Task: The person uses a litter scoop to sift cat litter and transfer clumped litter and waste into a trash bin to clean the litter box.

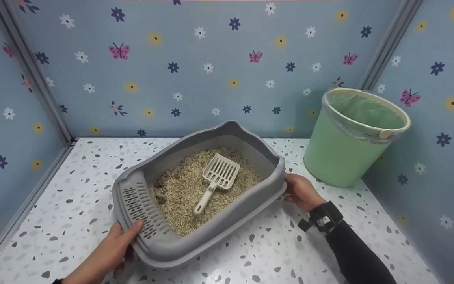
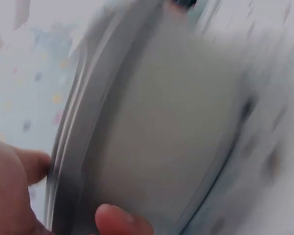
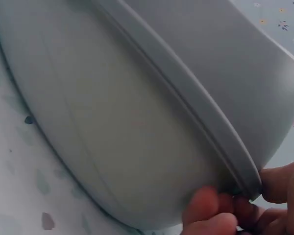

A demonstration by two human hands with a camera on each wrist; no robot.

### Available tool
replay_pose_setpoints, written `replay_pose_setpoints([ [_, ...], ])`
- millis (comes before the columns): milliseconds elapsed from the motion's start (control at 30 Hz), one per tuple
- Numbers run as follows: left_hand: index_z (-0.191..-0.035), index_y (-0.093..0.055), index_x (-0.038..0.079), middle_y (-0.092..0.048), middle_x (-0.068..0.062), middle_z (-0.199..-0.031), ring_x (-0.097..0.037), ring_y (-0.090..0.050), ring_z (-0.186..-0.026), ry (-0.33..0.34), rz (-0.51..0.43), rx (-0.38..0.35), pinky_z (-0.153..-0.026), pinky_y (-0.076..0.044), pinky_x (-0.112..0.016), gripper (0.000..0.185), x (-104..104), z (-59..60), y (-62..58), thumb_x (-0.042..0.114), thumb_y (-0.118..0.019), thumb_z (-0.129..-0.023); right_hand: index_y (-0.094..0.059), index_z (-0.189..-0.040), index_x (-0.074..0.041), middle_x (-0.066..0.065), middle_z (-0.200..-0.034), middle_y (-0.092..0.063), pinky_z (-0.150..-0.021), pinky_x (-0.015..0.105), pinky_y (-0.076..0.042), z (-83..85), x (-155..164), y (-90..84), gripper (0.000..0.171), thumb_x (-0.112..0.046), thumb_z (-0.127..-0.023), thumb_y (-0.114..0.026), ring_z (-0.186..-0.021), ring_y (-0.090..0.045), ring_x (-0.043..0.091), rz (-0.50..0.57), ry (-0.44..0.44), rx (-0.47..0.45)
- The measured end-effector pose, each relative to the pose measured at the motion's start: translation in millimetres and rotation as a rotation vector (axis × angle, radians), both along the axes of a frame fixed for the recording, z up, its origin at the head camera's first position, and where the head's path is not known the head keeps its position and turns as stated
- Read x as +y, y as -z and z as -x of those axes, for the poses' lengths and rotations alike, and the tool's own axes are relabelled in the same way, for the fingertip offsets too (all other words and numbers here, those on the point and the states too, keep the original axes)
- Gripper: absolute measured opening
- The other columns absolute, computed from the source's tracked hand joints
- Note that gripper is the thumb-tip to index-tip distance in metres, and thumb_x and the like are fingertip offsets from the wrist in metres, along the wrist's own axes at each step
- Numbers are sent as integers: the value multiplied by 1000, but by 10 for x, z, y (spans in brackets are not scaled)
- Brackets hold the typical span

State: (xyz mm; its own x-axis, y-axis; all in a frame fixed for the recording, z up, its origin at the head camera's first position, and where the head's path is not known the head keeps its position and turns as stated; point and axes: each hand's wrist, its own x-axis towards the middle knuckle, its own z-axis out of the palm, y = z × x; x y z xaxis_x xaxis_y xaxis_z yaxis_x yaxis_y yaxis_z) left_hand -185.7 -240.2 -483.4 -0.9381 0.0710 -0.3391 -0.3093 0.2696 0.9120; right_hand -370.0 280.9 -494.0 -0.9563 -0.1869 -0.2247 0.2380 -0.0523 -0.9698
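A grey cat litter box (image 1: 211,244) sits at a slant on the speckled table. My left hand (image 1: 112,246) grips its near left corner, thumb on the slotted step (image 1: 138,201) and fingers below the rim. At the right end, my right hand (image 1: 304,192) holds the box under its rim; the right wrist view shows the thumb (image 3: 277,185) against the outer wall and curled fingers beneath the lip. Inside lies tan pellet litter (image 1: 183,169) with a few dark clumps (image 1: 160,199) along the left. A beige slotted litter scoop (image 1: 221,172) rests on top of the litter.
A green trash bin (image 1: 341,154) with a clear liner stands at the back right, close beyond my right hand. Flower-patterned panels (image 1: 211,79) rise behind and at both sides of the white speckled tabletop (image 1: 73,205).
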Motion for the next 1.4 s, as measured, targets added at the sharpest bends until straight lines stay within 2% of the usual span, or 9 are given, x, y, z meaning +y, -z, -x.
replay_pose_setpoints([
  [133, -166, -18, -2, -67, -7, -84, -15, -43, -55, -12, -47, -8, -46, -36, -28, 76, 19, 8, -9, 54, -43, -120, -66, -90, -11, 1, -73, -57, -54, 23, -41, -87, -28, 35, 33, -22, -118, -51, -63, -53, 14, 26, 43, 24],
  [300, -168, -20, 0, -72, -7, -88, -14, -44, -57, 37, -65, 21, -49, -38, -28, 75, -254, 250, 12, 53, -44, -120, -65, -93, -11, 2, -74, -57, -51, 23, -39, -368, -35, 81, 33, -25, -119, -50, -60, -50, 12, 67, 21, 11],
  [467, -166, -24, 0, -77, -6, -92, -13, -54, -59, 120, -72, 41, -51, -43, -26, 75, -543, 638, 16, 55, -43, -120, -67, -94, -13, 2, -75, -61, -53, 23, -41, -649, 64, 108, 34, -26, -120, -49, -58, -51, 11, 87, -102, 37],
  [567, -165, -28, -1, -78, -7, -95, -13, -56, -60, 129, -85, 47, -52, -44, -26, 75, -597, 712, -7, 57, -40, -120, -71, -97, -12, 2, -78, -66, -55, 23, -42, -624, 138, 104, 38, -27, -121, -46, -63, -56, 12, 92, -210, 44],
  [667, -156, -36, -3, -72, -7, -92, -15, -54, -63, 86, -41, 46, -52, -44, -28, 75, -509, 567, -33, 62, -38, -118, -74, -99, -14, 2, -83, -69, -57, 24, -43, -458, 168, 73, 42, -29, -122, -43, -69, -60, 13, 75, -233, 33],
  [867, -147, -34, -1, -55, -7, -85, -19, -51, -63, 7, -24, 8, -49, -43, -30, 67, -156, 90, -45, 60, -34, -120, -75, -91, -14, 0, -82, -71, -61, 24, -47, -95, 96, 17, 35, -14, -113, -47, -71, -63, 13, 47, -110, 16],
  [1033, -155, -29, -1, -52, -6, -81, -16, -47, -59, -46, -70, 19, -47, -39, -28, 66, -6, 40, -41, 55, -37, -121, -75, -91, -12, 2, -83, -71, -63, 26, -52, -79, 85, 28, 36, -10, -111, -46, -70, -64, 14, 66, -110, 15],
  [1200, -160, -29, 1, -53, -4, -82, -14, -47, -62, -33, -100, 30, -51, -42, -27, 70, -231, 311, -29, 57, -39, -120, -74, -91, -11, -1, -73, -63, -51, 22, -37, -316, 40, 60, 37, -13, -114, -45, -55, -47, 9, 134, -166, 47],
  [1400, -145, -41, 2, -55, -4, -91, -14, -53, -70, -124, -96, 113, -58, -51, -28, 66, -399, 788, 9, 62, -38, -118, -76, -98, -13, -3, -76, -64, -53, 21, -42, -695, -10, 131, 46, -20, -122, -37, -60, -55, 8, 216, -330, 68],
])
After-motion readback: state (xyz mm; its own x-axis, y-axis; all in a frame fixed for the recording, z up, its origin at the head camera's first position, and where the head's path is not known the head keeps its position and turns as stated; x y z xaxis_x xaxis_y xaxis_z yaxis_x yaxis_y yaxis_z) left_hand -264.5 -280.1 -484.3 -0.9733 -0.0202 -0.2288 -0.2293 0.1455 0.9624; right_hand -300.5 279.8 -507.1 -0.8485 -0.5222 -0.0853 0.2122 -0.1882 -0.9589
